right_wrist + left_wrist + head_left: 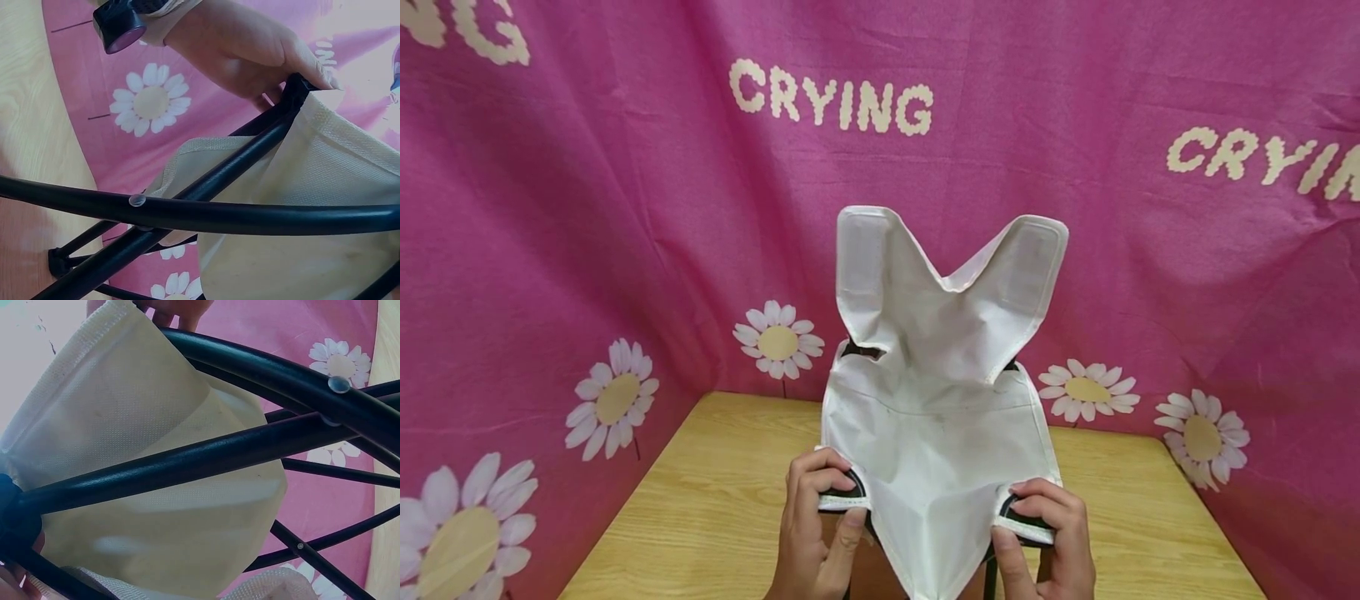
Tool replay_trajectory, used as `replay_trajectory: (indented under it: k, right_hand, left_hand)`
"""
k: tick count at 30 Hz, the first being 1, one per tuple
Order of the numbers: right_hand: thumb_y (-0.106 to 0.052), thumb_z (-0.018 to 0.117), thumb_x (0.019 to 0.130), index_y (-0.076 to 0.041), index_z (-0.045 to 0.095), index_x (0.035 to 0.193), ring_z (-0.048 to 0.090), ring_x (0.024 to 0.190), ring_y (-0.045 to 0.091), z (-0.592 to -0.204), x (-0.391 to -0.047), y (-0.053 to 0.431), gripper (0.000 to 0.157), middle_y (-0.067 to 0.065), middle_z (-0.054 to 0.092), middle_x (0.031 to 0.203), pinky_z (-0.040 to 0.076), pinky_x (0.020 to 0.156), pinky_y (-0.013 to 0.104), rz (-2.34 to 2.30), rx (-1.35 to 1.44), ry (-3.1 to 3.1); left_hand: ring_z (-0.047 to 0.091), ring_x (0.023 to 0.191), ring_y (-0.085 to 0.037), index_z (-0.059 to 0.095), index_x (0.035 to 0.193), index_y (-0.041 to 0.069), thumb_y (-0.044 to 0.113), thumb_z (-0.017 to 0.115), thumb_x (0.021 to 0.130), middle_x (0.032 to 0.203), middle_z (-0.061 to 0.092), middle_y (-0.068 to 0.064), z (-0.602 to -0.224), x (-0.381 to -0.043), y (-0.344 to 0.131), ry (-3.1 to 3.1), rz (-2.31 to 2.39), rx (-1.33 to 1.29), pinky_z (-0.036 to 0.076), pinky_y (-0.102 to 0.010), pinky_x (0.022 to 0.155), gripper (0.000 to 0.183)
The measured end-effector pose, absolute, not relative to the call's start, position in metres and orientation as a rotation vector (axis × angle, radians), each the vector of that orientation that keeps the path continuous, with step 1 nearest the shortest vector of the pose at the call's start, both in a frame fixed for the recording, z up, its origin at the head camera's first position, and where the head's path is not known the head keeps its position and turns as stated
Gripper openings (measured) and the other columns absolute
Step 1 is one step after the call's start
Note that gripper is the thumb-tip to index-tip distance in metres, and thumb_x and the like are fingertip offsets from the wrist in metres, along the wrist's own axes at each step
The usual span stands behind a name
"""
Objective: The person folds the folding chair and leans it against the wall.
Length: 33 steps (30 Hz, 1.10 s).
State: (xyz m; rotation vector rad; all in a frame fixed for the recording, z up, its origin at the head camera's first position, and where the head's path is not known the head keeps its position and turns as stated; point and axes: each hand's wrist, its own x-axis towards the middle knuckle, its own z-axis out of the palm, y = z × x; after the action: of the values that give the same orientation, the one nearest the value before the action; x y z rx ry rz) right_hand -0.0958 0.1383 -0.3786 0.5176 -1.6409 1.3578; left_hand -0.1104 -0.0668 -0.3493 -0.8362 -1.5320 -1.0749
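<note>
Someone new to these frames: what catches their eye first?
Probably the white fabric, in the lower middle of the head view with a V-shaped notch on top, its near corners held by the left hand and right hand. Behind it hangs a magenta cloth with white daisies and CRYING lettering. Both wrist views show dark tubes crossing before the fabric.

Pink cloth (1037,67), cream lettering (846,106): "CRYING" stands complete, above and beyond left hand (818,529); "CRYIN", clipped, stands above and right of right hand (1054,533); "NG", clipped, sits upper left of left hand
</note>
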Motion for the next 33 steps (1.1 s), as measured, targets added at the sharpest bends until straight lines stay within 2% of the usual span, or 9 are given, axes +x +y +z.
replay_trajectory:
  k: [7,33]
  right_hand:
    - [0.024,0.059,0.072,0.014,0.052,0.098,0.051,0.095,0.015,-0.3763,-0.0943,0.1392,0.029,0.017,0.052,0.109,0.049,0.071,0.014,1.350,0.505,-1.686]
    - [0.025,0.059,0.068,0.012,0.054,0.095,0.052,0.094,0.020,-0.3726,-0.0968,0.1373,0.030,0.018,0.053,0.107,0.048,0.071,0.015,1.387,0.554,-1.635]
  left_hand:
    - [0.048,0.099,-0.026,0.048,0.092,-0.011,0.015,0.050,0.099,0.100,0.048,-0.022,-0.3475,-0.1102,-0.0656,-1.516,-1.088,-0.850,0.035,-0.024,0.097,0.027]
    - [0.049,0.098,-0.027,0.049,0.092,-0.010,0.011,0.052,0.096,0.101,0.048,-0.021,-0.3452,-0.1098,-0.0620,-1.522,-1.108,-0.848,0.037,-0.023,0.096,0.022]
